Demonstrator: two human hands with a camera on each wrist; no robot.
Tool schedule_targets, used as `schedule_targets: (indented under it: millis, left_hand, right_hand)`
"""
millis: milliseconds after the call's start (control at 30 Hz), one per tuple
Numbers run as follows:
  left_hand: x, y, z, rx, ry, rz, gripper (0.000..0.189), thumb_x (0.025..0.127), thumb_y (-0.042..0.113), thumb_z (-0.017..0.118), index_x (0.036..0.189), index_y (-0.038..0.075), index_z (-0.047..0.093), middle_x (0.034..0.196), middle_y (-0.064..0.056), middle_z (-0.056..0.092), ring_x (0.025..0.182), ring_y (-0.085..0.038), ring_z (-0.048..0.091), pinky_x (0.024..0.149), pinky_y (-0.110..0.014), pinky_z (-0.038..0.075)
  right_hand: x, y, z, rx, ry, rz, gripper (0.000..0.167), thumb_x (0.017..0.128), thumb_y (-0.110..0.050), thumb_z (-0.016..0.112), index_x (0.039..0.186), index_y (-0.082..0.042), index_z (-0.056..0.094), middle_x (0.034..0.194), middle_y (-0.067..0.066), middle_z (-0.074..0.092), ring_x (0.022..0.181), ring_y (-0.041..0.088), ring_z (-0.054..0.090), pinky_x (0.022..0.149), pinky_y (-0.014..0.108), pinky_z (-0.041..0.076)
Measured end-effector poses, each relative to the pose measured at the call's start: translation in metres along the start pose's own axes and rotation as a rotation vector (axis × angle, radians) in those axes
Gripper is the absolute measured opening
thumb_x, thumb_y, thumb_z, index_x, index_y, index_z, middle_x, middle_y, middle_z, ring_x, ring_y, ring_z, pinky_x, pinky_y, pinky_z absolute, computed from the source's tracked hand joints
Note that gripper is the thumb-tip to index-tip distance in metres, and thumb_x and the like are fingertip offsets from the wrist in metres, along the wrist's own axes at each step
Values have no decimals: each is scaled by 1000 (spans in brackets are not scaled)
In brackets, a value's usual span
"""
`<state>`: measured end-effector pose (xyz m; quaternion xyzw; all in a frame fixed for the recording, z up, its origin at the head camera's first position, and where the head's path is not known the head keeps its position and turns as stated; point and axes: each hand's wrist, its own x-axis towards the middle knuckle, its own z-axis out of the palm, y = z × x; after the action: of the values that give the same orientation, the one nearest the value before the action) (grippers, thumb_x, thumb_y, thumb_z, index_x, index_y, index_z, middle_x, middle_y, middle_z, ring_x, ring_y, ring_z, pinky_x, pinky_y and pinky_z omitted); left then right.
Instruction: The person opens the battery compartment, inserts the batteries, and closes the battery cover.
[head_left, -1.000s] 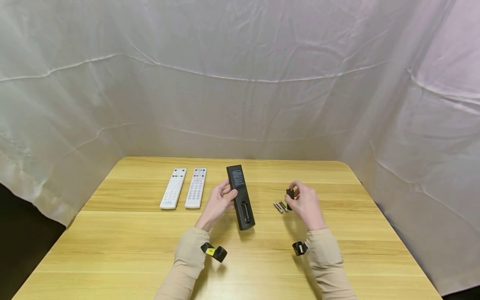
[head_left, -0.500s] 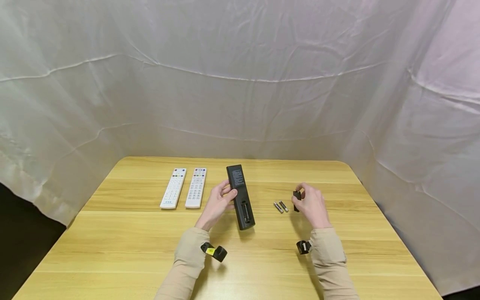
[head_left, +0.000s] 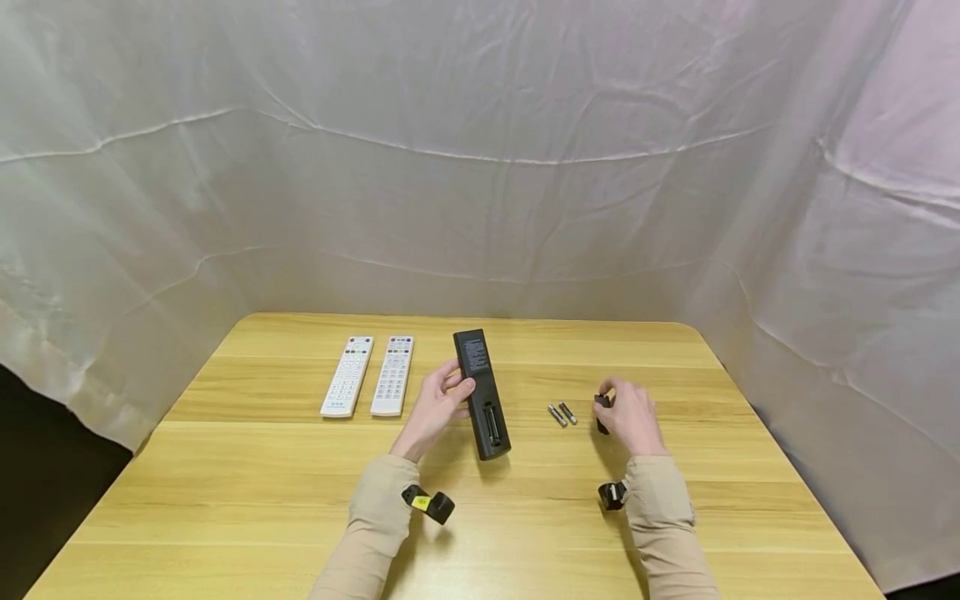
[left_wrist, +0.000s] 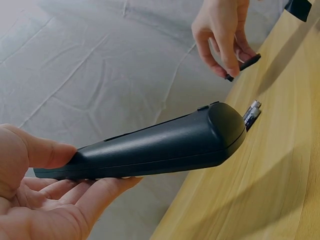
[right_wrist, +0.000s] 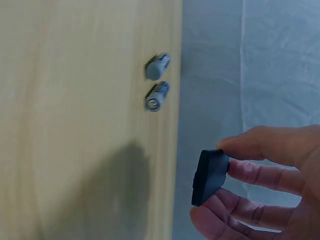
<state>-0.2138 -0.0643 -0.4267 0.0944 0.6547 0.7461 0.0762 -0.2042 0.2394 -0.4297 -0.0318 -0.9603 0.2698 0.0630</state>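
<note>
My left hand (head_left: 435, 408) grips a black remote control (head_left: 480, 387) by its long sides, thumb on top and fingers beneath. Its back faces up, and the uncovered battery compartment (head_left: 491, 425) shows at the near end. Over the right part of the table, my right hand (head_left: 632, 417) pinches a small black battery cover (right_wrist: 210, 176) between thumb and fingers. In the left wrist view the cover (left_wrist: 245, 66) is held above the wood. Two batteries (head_left: 557, 415) lie side by side on the table, between the remote and my right hand.
Two white remote controls (head_left: 347, 377) lie buttons up on the left of the wooden table (head_left: 247, 467). Pale cloth (head_left: 480, 208) hangs behind the table and along its sides. Each wrist wears a black camera mount (head_left: 429, 503).
My right hand has moved to the right and slightly lower with the battery cover, away from the batteries. The left hand and the black remote have stayed in place.
</note>
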Motion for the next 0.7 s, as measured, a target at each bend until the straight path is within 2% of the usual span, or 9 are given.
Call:
schedule_targets:
  millis: [200,500,600,700]
  left_hand:
    - [0,0,0,-10,-2,-4,55,102,1,47,154,-3,31,139,-35,54,109,-34,69,96,-56,59]
    - [-1,1,0,-10,-4,-4,53,102,2,48,153,-2,33,138,-34,56,107,-32,69,95,-56,59]
    - [-1,1,0,-11,-3,-6,53,102,2,48,153,-2,33,138,-33,56,107,-31,69,95,-56,59]
    - [-1,2,0,-10,-3,-8,54,102,3,48,154,-2,33,139,-33,56,108,-32,69,96,-56,59]
  right_hand:
    - [2,7,7,-20,-42,14,24,87,-11,69,108,1,64,100,26,70,88,37,65,80,54,52]
    - [3,11,10,-38,-81,42,23,88,-11,69,107,1,64,100,25,70,89,36,60,86,56,48]
    - [3,12,11,-41,-91,52,23,88,-11,69,108,1,65,98,24,70,86,34,58,82,53,48]
    - [2,14,11,-52,-95,51,23,88,-10,69,107,2,64,92,22,69,78,30,56,72,44,48]
